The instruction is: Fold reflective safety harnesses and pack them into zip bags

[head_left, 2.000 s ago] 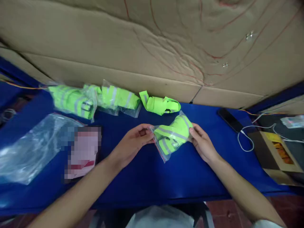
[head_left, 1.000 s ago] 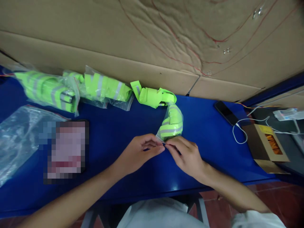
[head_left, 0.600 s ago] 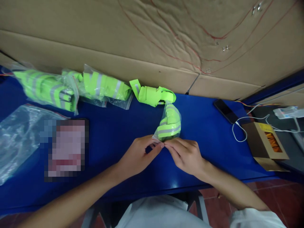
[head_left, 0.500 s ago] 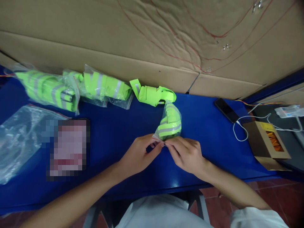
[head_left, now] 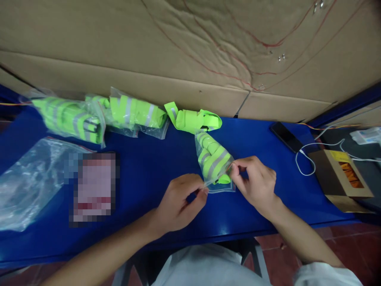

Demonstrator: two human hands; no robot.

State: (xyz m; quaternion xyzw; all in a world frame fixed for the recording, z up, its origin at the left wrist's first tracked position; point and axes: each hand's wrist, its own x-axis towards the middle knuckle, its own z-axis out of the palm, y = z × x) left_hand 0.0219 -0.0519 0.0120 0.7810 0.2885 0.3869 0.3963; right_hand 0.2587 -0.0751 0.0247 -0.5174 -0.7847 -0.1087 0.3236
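A small clear zip bag [head_left: 214, 163] holding a rolled neon-green reflective band lies on the blue table [head_left: 149, 167] in front of me. My left hand [head_left: 180, 200] pinches the bag's near left corner between thumb and forefinger. My right hand [head_left: 254, 183] pinches its right corner, fingers curled. The bag's mouth edge is stretched between the two hands. A loose neon-green band [head_left: 195, 120] lies just behind the bag by the cardboard wall.
Two more bagged green bands [head_left: 71, 117] [head_left: 137, 115] lie at the back left. A pile of empty clear bags [head_left: 26, 182] and a blurred card [head_left: 93, 186] sit at the left. A phone [head_left: 286, 137] with white cable [head_left: 306, 161] and an open carton [head_left: 345, 178] are at the right. Cardboard [head_left: 190, 51] walls the back.
My hands were pinching together at the bag's near edge; now they have drawn apart along it, the right hand moving right. The bag has turned and lies flatter.
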